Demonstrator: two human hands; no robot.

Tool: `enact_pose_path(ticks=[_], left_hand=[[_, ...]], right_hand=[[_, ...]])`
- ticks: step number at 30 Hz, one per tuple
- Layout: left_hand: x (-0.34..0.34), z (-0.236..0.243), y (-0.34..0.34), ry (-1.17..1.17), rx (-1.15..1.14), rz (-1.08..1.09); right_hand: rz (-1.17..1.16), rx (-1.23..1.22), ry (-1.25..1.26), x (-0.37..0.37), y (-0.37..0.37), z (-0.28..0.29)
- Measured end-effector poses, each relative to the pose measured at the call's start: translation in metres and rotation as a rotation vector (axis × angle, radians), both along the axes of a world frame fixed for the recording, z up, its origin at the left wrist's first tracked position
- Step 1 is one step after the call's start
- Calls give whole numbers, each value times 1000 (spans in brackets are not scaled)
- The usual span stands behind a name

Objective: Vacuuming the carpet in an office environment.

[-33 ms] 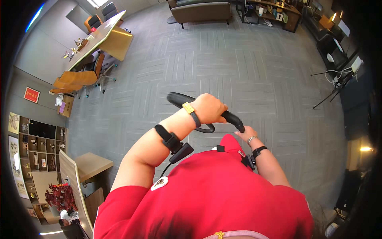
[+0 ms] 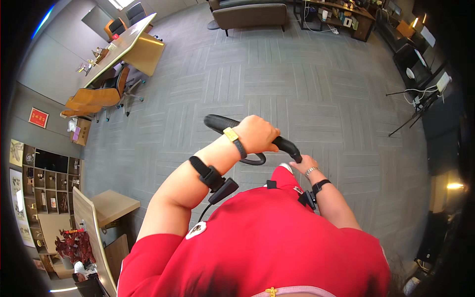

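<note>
A black hose [image 2: 220,123], ribbed at its far left part, loops in front of me above the carpet. My left hand [image 2: 260,133] is closed around it, knuckles up, with the fingertips mostly hidden underneath. From that grip a smoother curved black section [image 2: 288,147] runs down to the right. At its lower end is my right hand [image 2: 308,164], its fingers closed about the end and partly hidden. The lower loop of the hose shows beneath my left wrist. What the hose leads to cannot be seen.
Grey carpet [image 2: 267,79] spreads ahead. A long desk [image 2: 143,52] with wheeled chairs [image 2: 101,99] stands far left, a sofa [image 2: 250,16] at the back. On the right is a black tripod stand [image 2: 418,106] with a white cable. A wooden table [image 2: 114,205] stands near left.
Both hands and the hose have shifted very slightly left. A white shoe tip now shows past the red clothing below my hands. The grip looks the same.
</note>
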State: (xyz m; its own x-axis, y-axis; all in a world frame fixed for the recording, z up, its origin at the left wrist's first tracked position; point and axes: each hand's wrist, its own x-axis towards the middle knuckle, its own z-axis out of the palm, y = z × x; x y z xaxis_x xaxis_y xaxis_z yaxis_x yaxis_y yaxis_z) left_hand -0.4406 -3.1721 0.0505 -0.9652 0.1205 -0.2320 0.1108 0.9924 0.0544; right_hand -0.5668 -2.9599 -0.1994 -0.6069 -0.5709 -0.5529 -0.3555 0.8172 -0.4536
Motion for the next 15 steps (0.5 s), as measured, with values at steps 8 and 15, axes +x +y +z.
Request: enact_pose_path(ticks=[8,15], left_hand=[[6,28,-128,138,-176,160],[3,48,-257,189,-224,352]], right_hand=[[200,-75,117,-39,-190,11],[284,-270,161,-71,-381,24]])
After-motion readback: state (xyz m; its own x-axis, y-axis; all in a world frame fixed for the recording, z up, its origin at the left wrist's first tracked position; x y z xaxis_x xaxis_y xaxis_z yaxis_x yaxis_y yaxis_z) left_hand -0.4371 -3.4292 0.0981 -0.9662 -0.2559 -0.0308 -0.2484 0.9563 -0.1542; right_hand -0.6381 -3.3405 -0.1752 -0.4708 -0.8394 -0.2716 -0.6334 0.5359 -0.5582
